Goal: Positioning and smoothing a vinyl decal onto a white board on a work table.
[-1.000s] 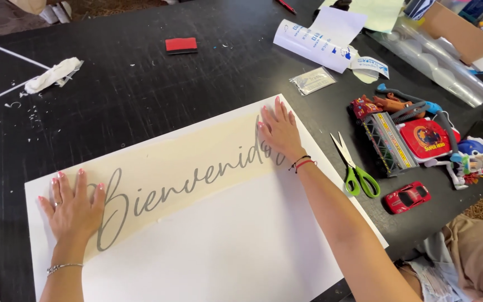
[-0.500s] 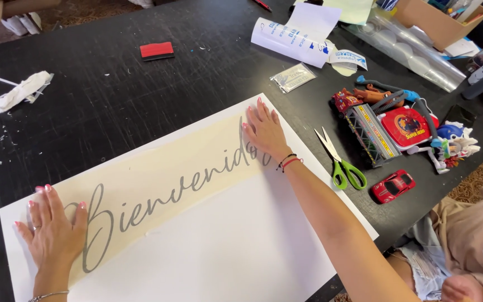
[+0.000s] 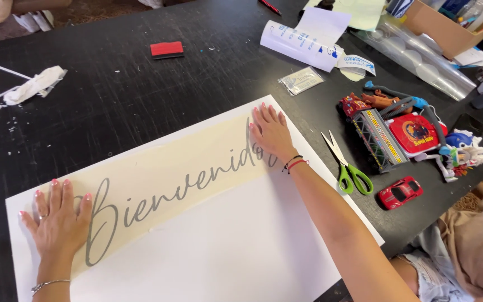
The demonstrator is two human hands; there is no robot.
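Transfer tape strip (image 3: 163,173) with the grey script lettering lies diagonally across our white board (image 3: 241,251) on the black counter (image 3: 113,95). Our left hand (image 3: 57,223) sits flat on the strip's near-left end, our right hand (image 3: 272,131) flat on its far-right end, fingers spread open and gripping nothing. We'd say keep even pressure at both ends and work from the strip's middle outward so no bubbles get trapped. Green scissors (image 3: 347,165) lie right of the board.
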